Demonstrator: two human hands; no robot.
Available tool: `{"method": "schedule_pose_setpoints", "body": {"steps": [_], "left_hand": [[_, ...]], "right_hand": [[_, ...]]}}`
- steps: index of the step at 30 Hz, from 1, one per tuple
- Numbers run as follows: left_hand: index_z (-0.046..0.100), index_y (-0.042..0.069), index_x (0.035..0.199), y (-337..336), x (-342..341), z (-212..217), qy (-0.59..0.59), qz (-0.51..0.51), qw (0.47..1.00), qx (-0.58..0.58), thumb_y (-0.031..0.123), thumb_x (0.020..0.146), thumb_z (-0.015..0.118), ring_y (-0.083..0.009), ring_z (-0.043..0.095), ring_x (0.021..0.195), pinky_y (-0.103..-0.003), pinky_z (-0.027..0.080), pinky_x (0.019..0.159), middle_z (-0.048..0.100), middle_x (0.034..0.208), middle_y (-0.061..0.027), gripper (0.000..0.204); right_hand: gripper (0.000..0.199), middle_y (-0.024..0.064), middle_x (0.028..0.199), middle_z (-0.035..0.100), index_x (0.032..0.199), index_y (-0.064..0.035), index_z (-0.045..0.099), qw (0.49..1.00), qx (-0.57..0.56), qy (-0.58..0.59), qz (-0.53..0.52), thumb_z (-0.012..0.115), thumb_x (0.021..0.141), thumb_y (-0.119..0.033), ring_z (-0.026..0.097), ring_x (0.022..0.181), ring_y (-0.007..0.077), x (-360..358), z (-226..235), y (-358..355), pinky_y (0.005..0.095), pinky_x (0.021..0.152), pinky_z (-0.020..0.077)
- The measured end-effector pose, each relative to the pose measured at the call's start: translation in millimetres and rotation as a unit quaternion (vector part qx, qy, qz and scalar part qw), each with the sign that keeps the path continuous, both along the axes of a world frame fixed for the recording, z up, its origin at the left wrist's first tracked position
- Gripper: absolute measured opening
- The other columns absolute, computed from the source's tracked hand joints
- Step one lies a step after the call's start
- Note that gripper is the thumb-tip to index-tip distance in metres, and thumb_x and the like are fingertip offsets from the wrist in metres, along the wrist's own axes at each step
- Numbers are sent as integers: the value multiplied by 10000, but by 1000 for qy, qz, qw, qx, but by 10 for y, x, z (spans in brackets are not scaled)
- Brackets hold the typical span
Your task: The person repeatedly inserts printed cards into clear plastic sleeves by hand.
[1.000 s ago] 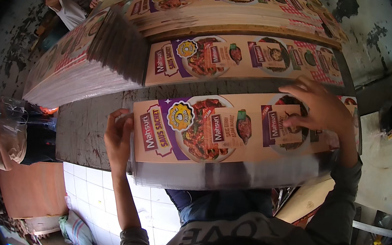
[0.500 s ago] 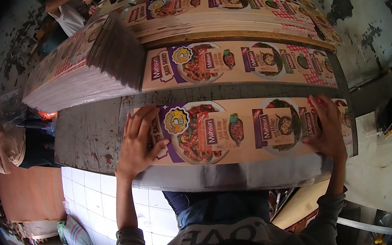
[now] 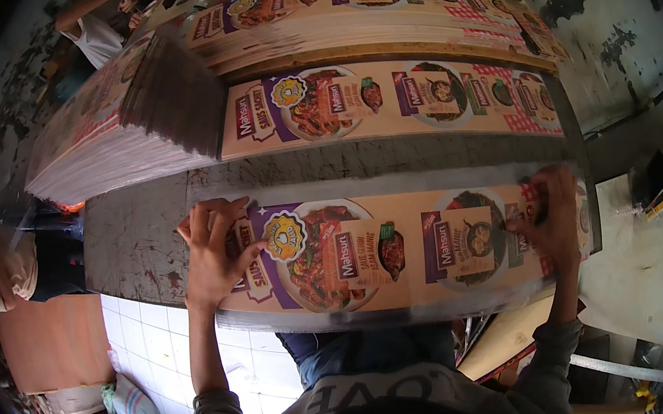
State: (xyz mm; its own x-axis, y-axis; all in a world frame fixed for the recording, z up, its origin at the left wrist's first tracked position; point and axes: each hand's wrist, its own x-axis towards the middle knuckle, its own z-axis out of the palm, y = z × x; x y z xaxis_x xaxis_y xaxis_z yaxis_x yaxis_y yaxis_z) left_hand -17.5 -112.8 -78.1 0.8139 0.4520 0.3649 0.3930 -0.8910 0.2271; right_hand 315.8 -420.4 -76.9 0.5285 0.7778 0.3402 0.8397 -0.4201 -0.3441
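Note:
A long printed strip [image 3: 412, 216] with food pictures lies face up along the near side of the table, over clear plastic film [image 3: 293, 189] that shows past its far and near edges. My left hand [image 3: 214, 251] grips the strip's left end, its thumb on the printed face and its fingers spread at the end. At the other end, my right hand [image 3: 556, 220] curls its fingers over the far edge and presses its thumb on the face. Both hands touch the strip; the undersides of the fingers are hidden.
A matching strip [image 3: 375, 110] lies farther back on the dark table [image 3: 135, 246]. Tall stacks of printed pieces stand to the left [image 3: 129, 114] and at the back [image 3: 367, 39]. Another person [image 3: 96, 12] works at the far left. White floor tiles [image 3: 141, 332] show below the table.
The strip has slid toward me under both hands, baring plastic film along its far edge. The whole view has shifted slightly.

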Motion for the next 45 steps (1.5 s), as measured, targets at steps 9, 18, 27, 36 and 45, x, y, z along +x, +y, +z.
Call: {"method": "schedule_pose_setpoints", "body": {"steps": [9,18,27,36,45], "left_hand": [[596,61,948,38,8,-19,-18,14,996,-83,223,641,752,-218,450,953,-350,254,866,506,965,-60,380],[530,48,868,165,-37,-17,-31,1,999,-38,105,694,669,-205,494,905,-333,287,836,527,946,-68,229],[547,32,834,289,15,-78,-65,-19,997,-30,142,742,670,-259,493,803,-367,324,786,538,854,-83,189],[534,24,835,284,64,-78,-85,-18,994,-61,135,770,650,-256,502,776,-353,331,758,555,833,-84,173],[519,34,803,271,110,-35,-61,-13,997,-35,112,807,603,-227,501,716,-346,306,784,566,776,-50,115]], "right_hand": [[514,93,841,464,873,-51,493,992,-5,-105,73,779,561,-343,449,778,302,72,41,24,412,730,342],[301,126,967,502,876,-46,525,998,-44,-36,-29,693,639,-121,456,986,335,340,192,-302,395,802,377],[176,125,887,502,823,-2,503,1000,0,-3,15,643,721,-30,544,805,260,486,175,-123,339,643,452],[154,87,777,461,835,-10,448,996,39,78,-18,591,791,-46,455,689,153,522,-33,-125,283,642,409],[189,90,730,414,825,-3,421,998,0,58,1,579,824,-108,389,667,152,614,-81,-114,272,628,367]]}}
